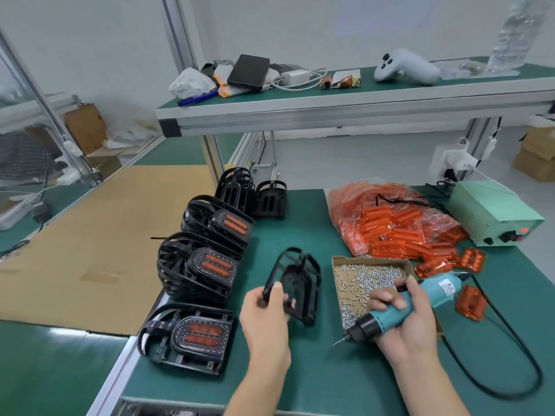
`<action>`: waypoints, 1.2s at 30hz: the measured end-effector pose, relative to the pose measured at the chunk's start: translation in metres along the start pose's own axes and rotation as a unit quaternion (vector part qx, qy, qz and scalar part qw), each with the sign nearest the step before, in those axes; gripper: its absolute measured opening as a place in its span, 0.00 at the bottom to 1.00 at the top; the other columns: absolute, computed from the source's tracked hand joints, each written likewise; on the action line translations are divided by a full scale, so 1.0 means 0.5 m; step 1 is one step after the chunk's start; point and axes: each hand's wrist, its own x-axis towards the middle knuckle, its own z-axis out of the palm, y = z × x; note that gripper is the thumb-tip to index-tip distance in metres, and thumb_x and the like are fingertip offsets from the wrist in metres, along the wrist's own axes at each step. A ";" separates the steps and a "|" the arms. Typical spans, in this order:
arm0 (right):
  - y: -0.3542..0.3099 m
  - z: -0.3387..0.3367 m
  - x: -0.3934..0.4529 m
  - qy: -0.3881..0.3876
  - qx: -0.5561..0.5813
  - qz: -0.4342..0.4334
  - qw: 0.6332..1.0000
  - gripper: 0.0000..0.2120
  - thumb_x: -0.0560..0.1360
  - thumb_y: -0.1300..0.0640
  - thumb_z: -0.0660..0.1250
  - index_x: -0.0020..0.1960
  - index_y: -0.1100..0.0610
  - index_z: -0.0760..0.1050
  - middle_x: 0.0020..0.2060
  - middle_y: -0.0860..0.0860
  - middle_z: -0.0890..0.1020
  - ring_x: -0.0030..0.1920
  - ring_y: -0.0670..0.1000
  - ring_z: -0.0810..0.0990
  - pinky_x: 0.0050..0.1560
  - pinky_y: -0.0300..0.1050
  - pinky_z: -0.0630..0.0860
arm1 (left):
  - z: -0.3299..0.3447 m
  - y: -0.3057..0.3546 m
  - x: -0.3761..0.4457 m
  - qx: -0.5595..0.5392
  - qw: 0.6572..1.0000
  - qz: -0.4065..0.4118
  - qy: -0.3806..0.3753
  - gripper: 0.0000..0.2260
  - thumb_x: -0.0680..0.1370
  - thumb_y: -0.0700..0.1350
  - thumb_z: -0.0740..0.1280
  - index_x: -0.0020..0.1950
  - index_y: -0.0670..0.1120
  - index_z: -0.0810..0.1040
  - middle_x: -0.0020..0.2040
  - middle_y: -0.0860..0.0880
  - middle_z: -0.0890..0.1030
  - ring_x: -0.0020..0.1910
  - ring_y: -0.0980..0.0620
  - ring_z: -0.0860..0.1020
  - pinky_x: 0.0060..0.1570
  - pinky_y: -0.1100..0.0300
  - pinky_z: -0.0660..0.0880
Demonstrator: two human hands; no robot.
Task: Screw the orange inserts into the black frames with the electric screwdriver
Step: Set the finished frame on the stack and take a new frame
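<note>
Head view, looking down on the green tabletop (315, 373). The left hand (264, 313) is wrapped around the near edge of a black frame (295, 288), holding it up off the surface and tilted, its open ribs facing the camera. No orange shows in it from here, so I judge this frame has no insert seated yet. The right hand (405, 316) is closed around the teal electric screwdriver (399, 307), bit angled down and left, tip just above the tabletop near the front corner of the cardboard tray of screws (372, 283). Whether a screw sits on the bit I cannot tell.

So we're between units, by my reading: a bare frame picked up, driver ready. The next move calls for an orange insert, and both hands are full, so something has to be set down or shifted first. Loose orange inserts (471, 301) lie just right of the tray, with many more in the clear bag (396, 223) behind it.

Off to the left, finished frames (195, 334) stand in a row, each showing two orange bars through a dark, dotted face. Farther back stand empty black frames (252, 193). The screwdriver's black cable (522, 355) loops round the right side; the pale green power box (492, 211) shows a red light.
</note>
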 end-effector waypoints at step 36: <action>-0.007 -0.005 -0.005 -0.038 0.011 0.012 0.999 0.09 0.78 0.49 0.69 0.42 0.51 0.77 0.27 0.43 0.67 0.33 0.44 0.71 0.32 0.35 0.72 | 0.049 0.065 -0.053 0.425 0.812 0.331 -0.225 0.06 0.79 0.48 0.70 0.42 0.54 0.77 0.38 0.57 0.78 0.40 0.57 0.76 0.42 0.62 0.73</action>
